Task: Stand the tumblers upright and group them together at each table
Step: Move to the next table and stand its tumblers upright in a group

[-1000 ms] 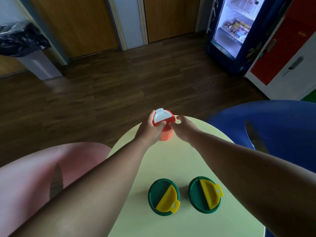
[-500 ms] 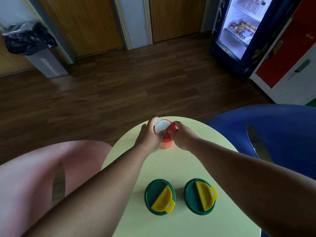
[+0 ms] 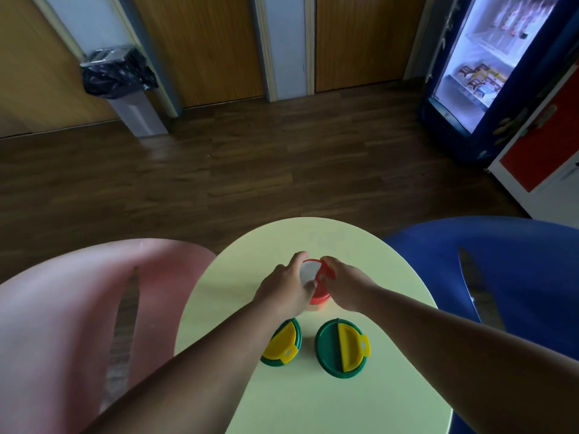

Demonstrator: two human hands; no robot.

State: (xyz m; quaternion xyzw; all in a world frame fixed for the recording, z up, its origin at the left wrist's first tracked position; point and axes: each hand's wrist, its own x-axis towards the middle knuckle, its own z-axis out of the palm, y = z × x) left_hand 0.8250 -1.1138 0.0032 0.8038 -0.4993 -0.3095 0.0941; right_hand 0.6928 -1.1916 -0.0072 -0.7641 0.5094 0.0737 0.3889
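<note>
Three plastic tumblers on a round, smooth, matte pale-yellow bench [image 3: 313,402]. One red tumbler [image 3: 320,296], cylindrical with a glossy red lid and a white flip cap, stands upright between the two hands. Left hand [image 3: 286,289] wraps its side, fingers curled round the lid rim, thumb on the white cap. Right hand [image 3: 343,285] pinches the opposite edge of the red lid with curled fingers. Both hands grip the same tumbler. Just below the hands, nearer the body, two green tumblers seen top-down: round dark-green lids with yellow half-moon flip tabs. Left green tumbler [image 3: 282,344] sits under the left wrist, partly covered by the forearm; right green tumbler [image 3: 341,348] sits below the right wrist, fully visible. The two are just beside each other, not touching, and close to the red one. Two moulded plastic chairs flank the bench: a smooth pink chair [image 3: 78,308] outside the left arm, a blue chair [image 3: 501,277] outside the right. Dark wood-plank floor beyond the hands; one grey bin [image 3: 138,111] with a crinkled black bag, far left; one lit glass-door fridge [image 3: 476,67], far right.
</note>
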